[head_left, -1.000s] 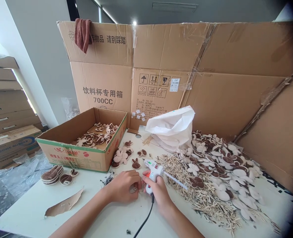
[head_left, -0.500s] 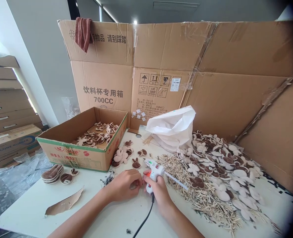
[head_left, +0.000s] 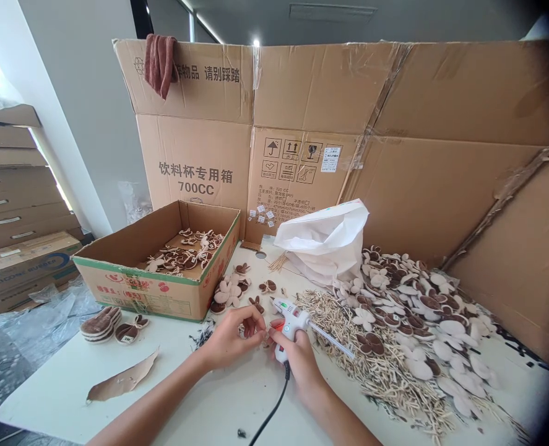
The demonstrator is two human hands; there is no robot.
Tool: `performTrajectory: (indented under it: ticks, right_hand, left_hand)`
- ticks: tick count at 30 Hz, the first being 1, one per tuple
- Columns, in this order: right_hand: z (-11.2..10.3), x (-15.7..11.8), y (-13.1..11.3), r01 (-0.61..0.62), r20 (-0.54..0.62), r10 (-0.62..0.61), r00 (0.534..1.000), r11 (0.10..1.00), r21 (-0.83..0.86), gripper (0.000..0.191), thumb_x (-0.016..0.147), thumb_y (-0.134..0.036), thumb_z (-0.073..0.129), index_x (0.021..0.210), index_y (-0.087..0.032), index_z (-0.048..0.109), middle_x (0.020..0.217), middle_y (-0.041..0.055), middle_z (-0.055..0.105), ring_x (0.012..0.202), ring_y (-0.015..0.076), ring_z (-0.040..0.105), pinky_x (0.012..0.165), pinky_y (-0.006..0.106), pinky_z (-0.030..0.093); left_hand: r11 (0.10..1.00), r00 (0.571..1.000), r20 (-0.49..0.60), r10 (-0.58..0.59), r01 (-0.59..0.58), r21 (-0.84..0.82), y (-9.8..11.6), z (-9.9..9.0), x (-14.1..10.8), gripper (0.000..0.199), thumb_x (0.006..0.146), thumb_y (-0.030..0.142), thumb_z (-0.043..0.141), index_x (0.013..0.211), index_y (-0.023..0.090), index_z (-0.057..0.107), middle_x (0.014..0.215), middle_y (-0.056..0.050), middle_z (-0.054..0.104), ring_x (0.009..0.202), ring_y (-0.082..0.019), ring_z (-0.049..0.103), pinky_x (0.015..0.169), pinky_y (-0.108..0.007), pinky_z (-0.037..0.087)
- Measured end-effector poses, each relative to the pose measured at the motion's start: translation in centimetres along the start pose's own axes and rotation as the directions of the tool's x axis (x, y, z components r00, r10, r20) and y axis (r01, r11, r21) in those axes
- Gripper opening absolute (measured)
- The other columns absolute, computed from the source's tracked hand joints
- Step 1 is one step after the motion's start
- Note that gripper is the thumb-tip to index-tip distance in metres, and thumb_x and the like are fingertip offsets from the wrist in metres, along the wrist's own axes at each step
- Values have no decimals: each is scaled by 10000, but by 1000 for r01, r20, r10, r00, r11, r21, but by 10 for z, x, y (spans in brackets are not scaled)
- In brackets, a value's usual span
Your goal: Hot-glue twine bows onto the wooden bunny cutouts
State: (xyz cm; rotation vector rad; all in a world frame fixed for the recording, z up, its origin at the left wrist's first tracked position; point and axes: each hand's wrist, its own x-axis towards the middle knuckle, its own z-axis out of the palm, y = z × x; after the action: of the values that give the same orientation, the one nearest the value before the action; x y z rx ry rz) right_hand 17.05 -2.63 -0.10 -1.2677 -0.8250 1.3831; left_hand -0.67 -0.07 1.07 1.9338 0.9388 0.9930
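Note:
My right hand (head_left: 297, 356) is wrapped round a white hot glue gun (head_left: 289, 322), whose nozzle points up and left. A clear glue stick juts from its back and a black cord runs down from its handle. Close beside it, my left hand (head_left: 237, 334) has its thumb and fingertips pinched together; whatever small thing is between them is too hidden to name. Just beyond the hands lie brown felt rabbit-head pieces (head_left: 256, 304) and a bow-shaped piece (head_left: 267, 286). Right of the glue gun spreads a heap of short cream cord pieces (head_left: 348, 334).
A cardboard box (head_left: 139, 291) holding brown and cream pieces stands at the left. Plush pieces (head_left: 413, 310) pile up at the right, by a white bag (head_left: 325, 241). Cardboard panels (head_left: 302, 93) wall the back. A torn cardboard scrap (head_left: 123, 376) lies front left.
My left hand has lifted slightly and its fingers have turned, with the thumb and fingertips pinched by the right hand. The glue gun stays in my right hand, nearly unmoved.

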Motion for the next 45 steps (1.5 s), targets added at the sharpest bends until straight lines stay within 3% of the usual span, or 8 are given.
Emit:
performTrajectory:
  ticks: [9, 12, 18, 31, 45]
  right_hand:
    - [-1, 1, -1, -7, 25, 8, 1000, 999, -44, 271, 700, -366, 788, 865, -193, 662, 606, -16, 620, 501, 148, 539, 472, 264, 385]
    - [-3, 3, 0, -7, 41, 10, 999, 998, -62, 256, 711, -369, 773, 860, -195, 659, 581, -15, 613, 500, 159, 550, 464, 262, 368]
    - [-4, 3, 0, -6, 82, 11, 997, 998, -68, 219, 726, -360, 744, 848, -205, 649, 524, -4, 604, 507, 188, 565, 468, 272, 372]
    - [-2, 2, -1, -32, 20, 33, 999, 999, -27, 218, 696, -340, 768, 829, -212, 653, 574, -31, 579, 508, 148, 523, 457, 259, 374]
    - [-3, 2, 1, -25, 33, 26, 999, 1000, -15, 210, 703, -350, 760, 825, -213, 658, 557, -17, 583, 513, 172, 544, 455, 272, 373]
  left_hand:
    - [997, 999, 23, -25, 27, -72, 2, 0, 0, 91, 925, 274, 635, 923, 183, 643, 855, -18, 702, 714, -131, 551, 662, -244, 456]
    - [1000, 998, 58, 13, -13, 4, 1, 1, -1, 27, 893, 196, 633, 911, 190, 651, 864, -14, 707, 725, -132, 554, 667, -239, 451]
    - [989, 982, 168, 82, -102, 110, -1, 11, -6, 188, 783, 31, 591, 852, 197, 647, 860, 8, 718, 690, -116, 541, 643, -226, 418]
    - [999, 999, 48, -4, 2, 37, 5, 4, -1, 66, 859, 159, 635, 889, 200, 676, 853, 0, 732, 730, -133, 578, 664, -232, 435]
    - [999, 993, 113, -32, 35, -23, 4, 5, -2, 80, 833, 161, 612, 881, 178, 674, 836, -15, 727, 709, -131, 554, 663, -238, 447]
